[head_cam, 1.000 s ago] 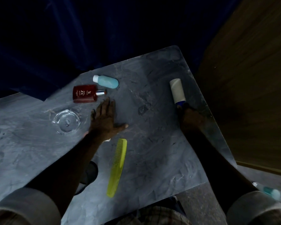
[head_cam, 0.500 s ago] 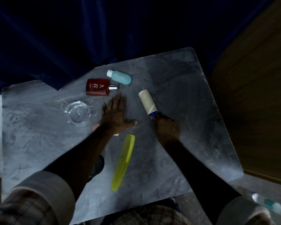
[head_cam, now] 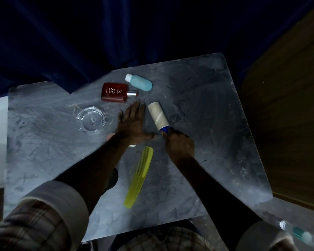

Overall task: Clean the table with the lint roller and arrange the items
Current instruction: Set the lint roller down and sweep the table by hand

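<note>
My right hand (head_cam: pixel 179 147) grips the blue handle of the lint roller (head_cam: pixel 158 116), whose pale roll lies on the grey table (head_cam: pixel 207 124) near the middle. Just left of the roll my left hand (head_cam: pixel 132 122) rests flat on the table with fingers spread, partly covering a small white item. A yellow comb (head_cam: pixel 139 175) lies in front of both hands. Behind the left hand lie a dark red perfume bottle (head_cam: pixel 115 92) and a light blue bottle with a white cap (head_cam: pixel 140 82). A clear glass ashtray (head_cam: pixel 90 120) sits to the left.
A dark blue curtain (head_cam: pixel 116 33) hangs behind the table. A wooden panel (head_cam: pixel 288 115) stands close to the table's right edge. A plastic bottle (head_cam: pixel 301 234) lies on the floor at the lower right. A dark round object (head_cam: pixel 112 180) shows under my left forearm.
My right hand has swept the lint roller leftward from the table's right side to the middle, ending beside my left hand. The left hand has stayed flat in place.
</note>
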